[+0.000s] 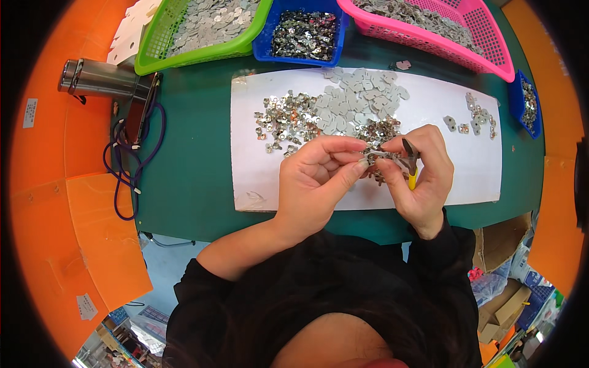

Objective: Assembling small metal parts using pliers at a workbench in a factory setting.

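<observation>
Over the white sheet (429, 184), my two hands meet at small metal parts. My left hand (319, 184) pinches a small metal piece (372, 157) between thumb and forefinger. My right hand (429, 175) is closed around a small hand tool with a yellow and black handle (413, 179); its fingertips also touch the metal piece. Fingers hide the tool's working end. Beneath and just beyond the hands lies a pile of shiny metal clips (378, 130). Flat grey metal plates (359, 101) are heaped behind it, with more shiny clips (285, 119) to the left.
A green basket (202, 61), a blue bin (297, 60) and a pink basket (429, 52), all holding metal parts, line the far edge. A few assembled pieces (478, 116) lie right, near a small blue bin (519, 110). A steel flask (101, 78) and purple cord (161, 135) are left.
</observation>
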{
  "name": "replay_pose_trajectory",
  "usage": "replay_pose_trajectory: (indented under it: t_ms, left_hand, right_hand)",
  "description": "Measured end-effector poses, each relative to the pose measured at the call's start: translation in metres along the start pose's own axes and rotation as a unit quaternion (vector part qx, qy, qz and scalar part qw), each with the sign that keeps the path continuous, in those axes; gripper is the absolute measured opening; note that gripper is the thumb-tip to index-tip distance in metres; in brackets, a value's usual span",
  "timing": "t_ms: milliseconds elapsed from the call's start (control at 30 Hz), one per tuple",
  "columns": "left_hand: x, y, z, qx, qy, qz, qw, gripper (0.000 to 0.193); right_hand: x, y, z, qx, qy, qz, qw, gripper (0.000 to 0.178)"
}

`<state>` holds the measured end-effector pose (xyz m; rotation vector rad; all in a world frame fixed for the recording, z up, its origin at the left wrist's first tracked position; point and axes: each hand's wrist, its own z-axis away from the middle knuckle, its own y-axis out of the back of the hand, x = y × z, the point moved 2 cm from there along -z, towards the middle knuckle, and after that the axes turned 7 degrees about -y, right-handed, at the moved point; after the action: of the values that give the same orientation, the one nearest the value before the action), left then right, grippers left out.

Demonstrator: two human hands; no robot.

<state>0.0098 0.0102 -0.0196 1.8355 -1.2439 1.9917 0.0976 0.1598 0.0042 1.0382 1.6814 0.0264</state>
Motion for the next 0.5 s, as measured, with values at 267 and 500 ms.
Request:
replay_pose_trajectory:
  t_ms: [267,500]
  left_hand:
    - [0.005,0.0,0.0,-0.021,-0.022,-0.101,0.994,0.02]
    - [0.02,0.001,-0.008,-0.128,-0.267,-0.369,0.881,0.021]
  right_hand:
    - [0.003,0.002,0.001,-0.024,-0.002,-0.035,0.999,0.024]
    - [-0.011,0.015,0.007,0.012,0.254,0.117,0.96,0.03]
